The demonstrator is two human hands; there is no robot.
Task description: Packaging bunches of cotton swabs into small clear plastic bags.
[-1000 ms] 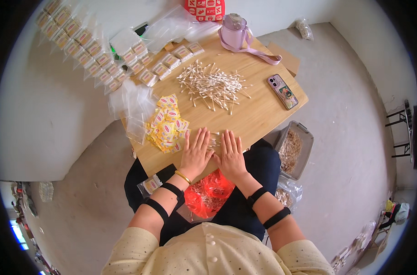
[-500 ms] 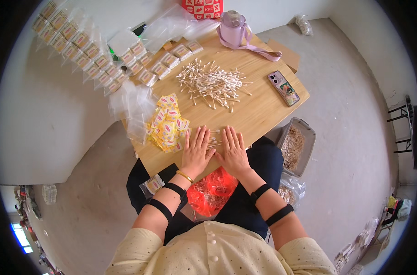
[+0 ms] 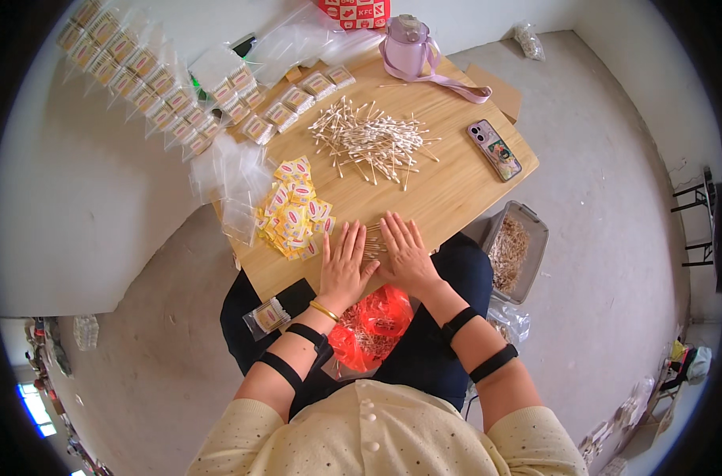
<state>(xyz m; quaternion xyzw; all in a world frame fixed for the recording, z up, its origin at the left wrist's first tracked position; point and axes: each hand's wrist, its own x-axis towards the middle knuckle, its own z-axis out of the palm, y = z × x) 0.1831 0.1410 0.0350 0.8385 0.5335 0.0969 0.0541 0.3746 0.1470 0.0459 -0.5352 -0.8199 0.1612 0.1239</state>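
Observation:
A small row of cotton swabs (image 3: 373, 243) lies on the wooden table (image 3: 444, 186) near its front edge. My left hand (image 3: 345, 266) rests flat along the left side of the swabs, fingers stretched out. From the other side, my right hand (image 3: 407, 258) lies flat with its fingers extended and covers part of them. Beyond both hands spreads a loose pile of cotton swabs (image 3: 373, 139). Just left of my left hand is a heap of yellow and white printed cards (image 3: 289, 218). Clear plastic bags (image 3: 226, 174) lie beside the cards.
Packed swab packets (image 3: 297, 99) line the back left edge. A lilac bottle (image 3: 406, 51) with a strap and a phone (image 3: 494, 151) stand farther right. A grey bin (image 3: 527, 262) of swabs is on the floor; a red bag (image 3: 377, 329) sits between my legs.
My right hand has shifted slightly inward, its fingers now slanting left over the swabs. My left hand stays nearly in place.

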